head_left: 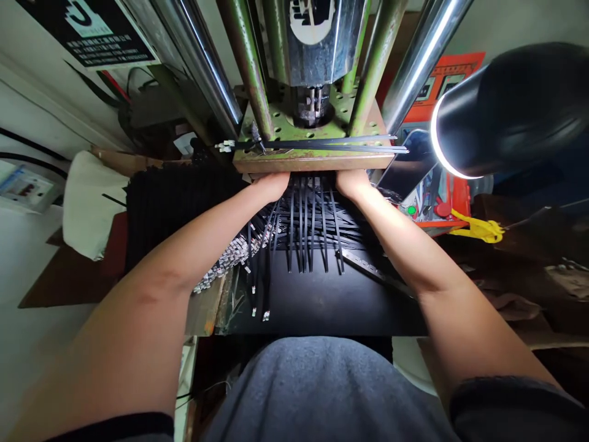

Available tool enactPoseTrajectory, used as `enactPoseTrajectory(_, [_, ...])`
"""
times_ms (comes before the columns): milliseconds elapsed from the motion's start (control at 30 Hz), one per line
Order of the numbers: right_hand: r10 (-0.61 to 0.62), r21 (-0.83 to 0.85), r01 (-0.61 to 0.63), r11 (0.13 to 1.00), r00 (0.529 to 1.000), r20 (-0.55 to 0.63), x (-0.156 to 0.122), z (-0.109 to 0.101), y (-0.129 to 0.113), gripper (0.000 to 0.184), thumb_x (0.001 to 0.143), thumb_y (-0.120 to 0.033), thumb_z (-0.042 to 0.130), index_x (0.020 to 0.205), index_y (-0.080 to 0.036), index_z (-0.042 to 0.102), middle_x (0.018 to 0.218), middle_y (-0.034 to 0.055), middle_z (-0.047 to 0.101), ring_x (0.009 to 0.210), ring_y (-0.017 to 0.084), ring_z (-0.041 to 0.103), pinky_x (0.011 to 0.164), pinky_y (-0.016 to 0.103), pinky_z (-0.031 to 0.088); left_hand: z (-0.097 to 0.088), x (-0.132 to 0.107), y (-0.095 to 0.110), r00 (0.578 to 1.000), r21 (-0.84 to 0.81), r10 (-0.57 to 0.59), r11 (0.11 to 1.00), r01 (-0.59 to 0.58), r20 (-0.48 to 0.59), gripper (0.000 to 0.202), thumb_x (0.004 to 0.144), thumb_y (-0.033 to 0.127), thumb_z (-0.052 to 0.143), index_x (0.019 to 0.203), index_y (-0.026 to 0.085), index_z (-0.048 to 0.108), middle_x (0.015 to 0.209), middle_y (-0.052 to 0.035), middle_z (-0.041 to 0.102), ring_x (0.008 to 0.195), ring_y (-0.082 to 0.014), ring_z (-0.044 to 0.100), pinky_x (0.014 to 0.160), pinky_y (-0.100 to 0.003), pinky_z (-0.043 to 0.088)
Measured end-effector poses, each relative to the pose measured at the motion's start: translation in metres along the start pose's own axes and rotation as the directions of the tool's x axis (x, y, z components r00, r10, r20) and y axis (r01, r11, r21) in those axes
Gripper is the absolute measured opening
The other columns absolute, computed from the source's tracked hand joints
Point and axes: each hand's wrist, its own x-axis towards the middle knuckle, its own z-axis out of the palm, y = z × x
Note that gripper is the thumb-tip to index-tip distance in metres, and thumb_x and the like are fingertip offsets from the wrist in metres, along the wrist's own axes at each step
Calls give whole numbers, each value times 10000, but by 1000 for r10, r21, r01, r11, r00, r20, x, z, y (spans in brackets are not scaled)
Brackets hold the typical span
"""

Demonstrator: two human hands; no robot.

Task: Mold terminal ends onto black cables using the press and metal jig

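Note:
Both my arms reach forward under the green plate [313, 161] of a press machine. My left hand [271, 184] and my right hand [352, 183] go in beneath the plate's front edge, and their fingers are hidden there. Between the hands, several thin black straps [306, 227] fan out toward me over a black work surface [322, 301]. Two long black straps [317, 145] with white tips lie across the top of the plate.
A black lamp [510, 110] shines at the right, above an orange control box [437, 202] with a green and a red button. A stack of black straps [175, 202] lies left, with a white bag [92, 202] beyond. Steel columns [211, 67] rise from the plate.

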Motion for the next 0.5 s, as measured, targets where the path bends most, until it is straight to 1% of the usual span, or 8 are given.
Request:
enactPoseTrajectory(67, [-57,-66,61,996,997,56,-6,1,-12,457,984,-190,289,1360,-90,529,1359,157,587,1346,270,451,1161,475,353,-5,-3,11,997,32,79,996,-79,-22,504,999,281,349,1498,208,354,1537,-103,401,1408,-250,393,1200,-356,287])
enactPoseTrajectory(133, [-123,-132,141,981,983,137,-12,3,-26,435,959,-158,333,1310,-68,573,1326,179,606,1286,307,502,1116,486,395,-6,-5,27,994,82,97,992,-93,-54,480,994,218,312,1465,175,396,1502,-121,437,1371,-261,434,1184,-377,314])
enactPoseTrajectory(200, [-146,-196,180,964,974,175,-20,7,-38,434,942,-132,341,1289,-46,588,1280,204,627,1219,348,543,1077,528,407,-2,-6,43,997,116,32,993,-25,-63,479,978,166,290,1437,120,419,1445,-173,479,1299,-303,499,1135,-441,370])
enactPoseTrajectory(267, [-150,-241,186,953,976,159,-28,11,-45,448,944,-124,332,1311,-15,564,1287,229,612,1217,377,534,1070,557,391,5,-7,57,997,119,-48,991,56,-63,484,967,142,279,1427,69,415,1390,-223,507,1222,-338,551,1075,-492,414])
enactPoseTrajectory(300, [-159,-260,194,946,976,150,-30,13,-47,455,947,-120,326,1327,3,545,1311,243,591,1236,386,517,1076,561,381,9,-7,62,994,118,-80,989,88,-69,489,967,135,272,1431,56,403,1381,-234,508,1208,-343,558,1065,-501,419])
enactPoseTrajectory(400, [-172,-239,204,949,974,148,-26,15,-47,432,943,-91,350,1305,56,534,1340,286,551,1256,395,502,1086,559,369,15,-2,70,985,112,-138,983,149,-99,499,971,111,247,1452,43,364,1410,-236,480,1277,-344,507,1108,-496,373])
enactPoseTrajectory(467, [-169,-198,201,959,972,165,-15,10,-45,386,946,-83,372,1249,52,570,1281,277,595,1204,359,555,1077,538,388,10,4,71,987,105,-151,982,156,-58,503,967,101,275,1462,48,352,1427,-227,472,1318,-339,474,1130,-482,352])
enactPoseTrajectory(500, [-183,-170,211,963,969,166,-9,4,-45,357,948,-94,394,1210,36,598,1233,259,629,1163,334,587,1067,519,408,5,7,72,988,103,-152,983,153,-15,512,955,96,322,1464,54,354,1433,-222,471,1325,-335,470,1133,-470,354])
